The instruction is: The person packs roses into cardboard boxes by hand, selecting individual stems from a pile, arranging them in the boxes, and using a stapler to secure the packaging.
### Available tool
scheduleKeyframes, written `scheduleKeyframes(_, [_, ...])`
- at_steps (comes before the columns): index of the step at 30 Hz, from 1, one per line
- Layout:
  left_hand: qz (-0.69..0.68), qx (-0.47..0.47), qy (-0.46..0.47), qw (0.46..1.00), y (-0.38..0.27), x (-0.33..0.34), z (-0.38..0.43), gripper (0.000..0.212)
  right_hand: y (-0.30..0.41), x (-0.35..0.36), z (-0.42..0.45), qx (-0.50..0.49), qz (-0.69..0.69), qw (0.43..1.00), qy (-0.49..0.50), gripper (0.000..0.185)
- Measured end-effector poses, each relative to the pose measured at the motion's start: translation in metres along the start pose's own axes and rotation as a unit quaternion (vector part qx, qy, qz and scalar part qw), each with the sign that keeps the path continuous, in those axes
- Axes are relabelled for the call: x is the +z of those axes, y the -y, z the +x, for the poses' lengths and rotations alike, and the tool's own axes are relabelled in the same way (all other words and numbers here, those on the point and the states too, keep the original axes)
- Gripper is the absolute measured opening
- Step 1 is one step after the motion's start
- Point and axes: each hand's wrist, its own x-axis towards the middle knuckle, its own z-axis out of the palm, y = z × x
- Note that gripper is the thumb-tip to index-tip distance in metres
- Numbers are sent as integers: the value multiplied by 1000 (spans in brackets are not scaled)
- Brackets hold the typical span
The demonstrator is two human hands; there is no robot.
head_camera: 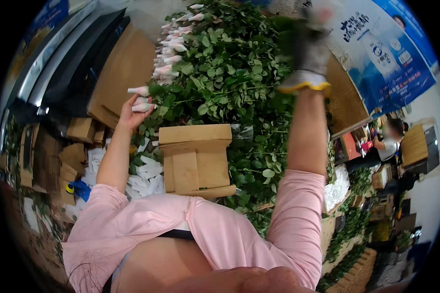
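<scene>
My left hand [131,116] is bare and grips a few cut roses just below their heads. The rose heads [143,107] wear white mesh sleeves, with pale pink showing through. Their leafy stems [185,98] run right across the pile. My right hand [311,47] wears a grey work glove with a yellow-edged cuff and reaches far forward over the pile's right side. It is blurred, so its fingers and anything in them are unclear. More sleeved roses [172,47] lie stacked ahead, heads to the left, with dense green foliage [234,62] to the right.
A folded corrugated cardboard piece [198,161] lies before my body. White sleeves [146,175] are heaped left of it. Cardboard boxes [80,130] stand at left, and a printed poster board [385,55] at right. Another person [388,141] works at far right.
</scene>
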Motion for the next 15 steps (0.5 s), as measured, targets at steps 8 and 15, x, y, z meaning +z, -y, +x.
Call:
scheduleKeyframes(8, [-48,34,29,998,0,10,2,37,63,-39,1,-228,86,965,-94,22])
scheduleKeyframes(15, [-28,31,46,998,3,81,-26,40,63,14,-42,-85,-26,987,136,19])
